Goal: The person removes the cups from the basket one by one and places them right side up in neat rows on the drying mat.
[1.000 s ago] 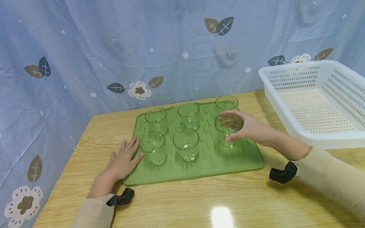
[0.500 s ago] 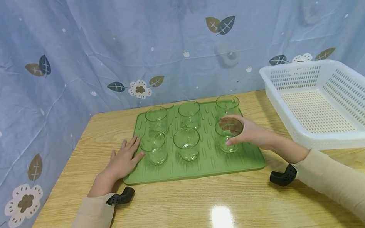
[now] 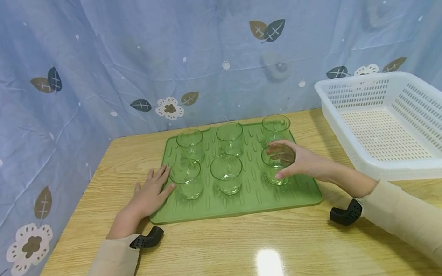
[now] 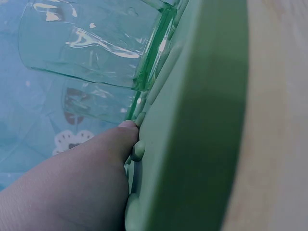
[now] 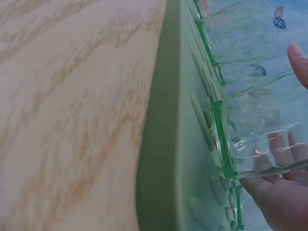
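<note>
On the green drying mat (image 3: 214, 208) stand several clear, green-tinted glass cups, upright in two rows. My right hand (image 3: 306, 160) is curved loosely around the front right cup (image 3: 270, 167), whose base is on the mat. In the right wrist view the thumb (image 5: 299, 65) appears apart from this cup (image 5: 255, 125), while the fingers show through the glass. Flat on the mat's left edge lies my left hand (image 3: 149, 197), fingers spread, its thumb close to the front left cup (image 3: 189, 187). A cup (image 4: 96, 45) also stands beyond that thumb in the left wrist view.
A white perforated plastic basket (image 3: 403, 164) stands right of the mat on the wooden table (image 3: 204, 263). Close beside my right hand are the back right cup (image 3: 276, 125) and the front middle cup (image 3: 228, 179). A blue patterned curtain (image 3: 198, 33) hangs behind.
The front right cup has come down onto the mat with my right hand. Since half a second ago the right thumb has shifted slightly right. The left hand stays in place.
</note>
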Tool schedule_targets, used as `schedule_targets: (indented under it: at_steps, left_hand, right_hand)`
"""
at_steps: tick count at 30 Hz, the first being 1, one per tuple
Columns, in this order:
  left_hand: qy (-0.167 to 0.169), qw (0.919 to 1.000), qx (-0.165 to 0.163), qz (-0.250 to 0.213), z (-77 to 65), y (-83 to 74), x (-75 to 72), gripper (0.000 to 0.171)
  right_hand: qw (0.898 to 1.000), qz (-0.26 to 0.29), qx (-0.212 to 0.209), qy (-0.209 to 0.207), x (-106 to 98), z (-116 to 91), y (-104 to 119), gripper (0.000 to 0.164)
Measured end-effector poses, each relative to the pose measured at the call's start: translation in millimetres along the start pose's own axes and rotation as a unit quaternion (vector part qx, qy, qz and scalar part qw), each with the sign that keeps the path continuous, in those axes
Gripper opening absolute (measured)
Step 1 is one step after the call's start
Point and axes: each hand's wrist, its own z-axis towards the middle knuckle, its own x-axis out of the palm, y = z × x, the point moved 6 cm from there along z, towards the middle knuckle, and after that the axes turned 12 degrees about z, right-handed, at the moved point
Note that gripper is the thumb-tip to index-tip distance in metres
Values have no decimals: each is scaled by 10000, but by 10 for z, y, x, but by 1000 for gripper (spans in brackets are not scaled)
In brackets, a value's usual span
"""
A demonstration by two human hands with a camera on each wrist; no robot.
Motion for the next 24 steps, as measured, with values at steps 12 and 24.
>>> schedule_targets:
  at_steps: [12, 24]
  left_hand:
    - [40, 10000, 30, 57, 12, -22, -19, 71]
    - [-21, 9999, 6, 114, 27, -12, -32, 71]
  right_hand:
    - [9991, -339, -265, 52, -49, -76, 99, 105]
    - [9790, -1554, -1065, -776, -59, -238, 481, 63]
